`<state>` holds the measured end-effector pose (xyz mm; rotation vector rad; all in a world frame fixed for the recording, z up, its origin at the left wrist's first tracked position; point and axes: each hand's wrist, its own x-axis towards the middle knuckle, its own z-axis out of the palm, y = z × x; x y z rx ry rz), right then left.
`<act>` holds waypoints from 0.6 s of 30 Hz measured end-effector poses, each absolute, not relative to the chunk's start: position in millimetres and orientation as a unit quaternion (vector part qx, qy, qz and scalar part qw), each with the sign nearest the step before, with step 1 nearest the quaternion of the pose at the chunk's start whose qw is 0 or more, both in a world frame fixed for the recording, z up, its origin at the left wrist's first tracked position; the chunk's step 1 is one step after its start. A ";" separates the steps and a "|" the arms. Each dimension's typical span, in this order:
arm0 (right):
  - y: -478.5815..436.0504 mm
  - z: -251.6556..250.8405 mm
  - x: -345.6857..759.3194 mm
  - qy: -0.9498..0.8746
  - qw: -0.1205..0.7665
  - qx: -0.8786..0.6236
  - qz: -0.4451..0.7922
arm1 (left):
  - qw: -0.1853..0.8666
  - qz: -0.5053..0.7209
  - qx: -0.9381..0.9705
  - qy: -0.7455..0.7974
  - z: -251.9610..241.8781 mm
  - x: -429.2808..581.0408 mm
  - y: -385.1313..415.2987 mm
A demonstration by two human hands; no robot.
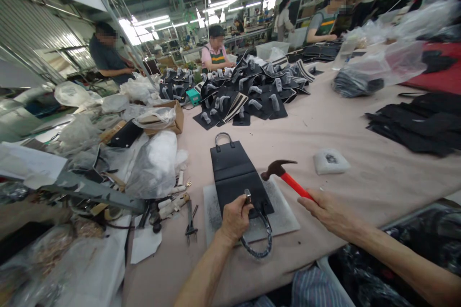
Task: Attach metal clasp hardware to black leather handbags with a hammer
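A black bag panel [234, 165] with a wrapped handle [224, 135] at its far end lies partly over a pale slab [284, 216]. The near handle [257, 253] loops past the slab's edge toward me. My left hand [236, 218] is closed, thumb and fingers pinching a small shiny metal piece [248, 195] above the panel's near part. To the right, my right hand [320, 206] wraps round the red grip of a claw hammer [293, 184]. The hammer's head hovers beside the panel's right edge, apart from the metal piece.
A heap of black bag pieces [259, 91] covers the table's far side. Plastic bags [154, 165], pliers [190, 223] and other tools crowd the left. A white block [330, 160] sits at right, near stacked black fabric [421, 122]. Several people work beyond.
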<state>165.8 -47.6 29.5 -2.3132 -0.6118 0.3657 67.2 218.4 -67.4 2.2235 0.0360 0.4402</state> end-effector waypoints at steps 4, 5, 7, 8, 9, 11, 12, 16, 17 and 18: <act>-64.7 -30.0 181.8 -0.093 0.323 -0.919 0.206 | 0.422 0.165 0.891 0.019 -66.9 66.3 219.1; -68.8 -40.4 185.1 -0.097 0.279 -0.940 0.173 | 0.420 0.162 0.893 0.019 -66.2 66.2 219.1; -71.0 -51.4 188.3 -0.132 0.191 -0.969 0.086 | 0.416 0.156 0.896 0.019 -63.5 65.8 219.0; -67.5 -52.0 187.7 -0.159 0.167 -0.972 0.039 | 0.415 0.153 0.897 0.020 -61.4 65.7 219.0; -60.4 -50.3 185.3 -0.193 0.165 -0.967 -0.007 | 0.414 0.151 0.897 0.022 -58.9 65.6 218.9; -36.8 -43.6 176.0 -0.287 0.202 -0.933 -0.073 | 0.418 0.146 0.896 0.028 -53.7 65.6 218.8; -22.1 -40.7 169.8 -0.342 0.228 -0.907 -0.086 | 0.422 0.144 0.895 0.031 -51.5 65.6 218.6; 28.7 -45.8 144.0 -0.438 0.274 -0.855 -0.043 | 0.453 0.135 0.880 0.038 -49.4 66.7 216.6; 35.0 -50.6 139.2 -0.438 0.277 -0.854 -0.033 | 0.470 0.135 0.871 0.047 -50.0 67.9 216.2; 38.5 -55.6 135.7 -0.436 0.281 -0.855 -0.027 | 0.496 0.140 0.854 0.067 -50.5 69.8 216.5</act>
